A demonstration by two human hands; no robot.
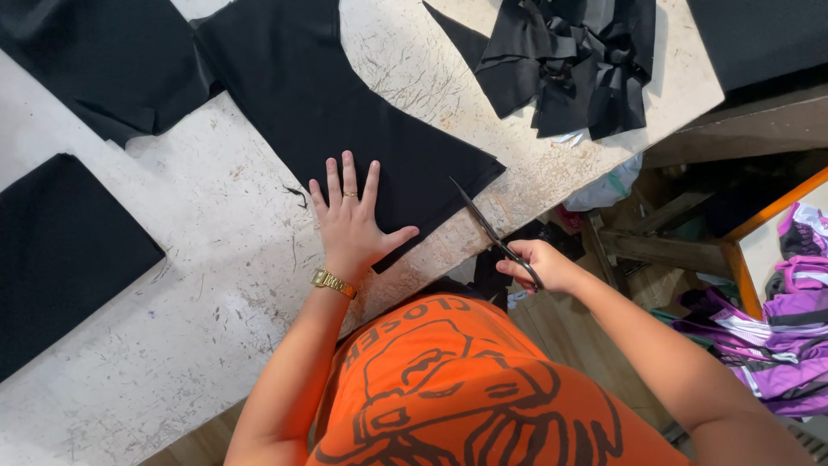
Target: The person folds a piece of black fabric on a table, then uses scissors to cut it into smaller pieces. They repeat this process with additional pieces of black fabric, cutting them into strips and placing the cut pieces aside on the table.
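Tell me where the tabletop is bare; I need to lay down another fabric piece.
Bare white worktable lies left of the left hand, beside the folded black fabric stack. The far edge is crowded with a heap of black fabric scraps.

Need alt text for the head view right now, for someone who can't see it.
The left hand lies flat, fingers spread, on a black fabric piece on a scratched white table, while the right hand holds black scissors at the fabric's corner. More black pieces and a scrap pile lie around.
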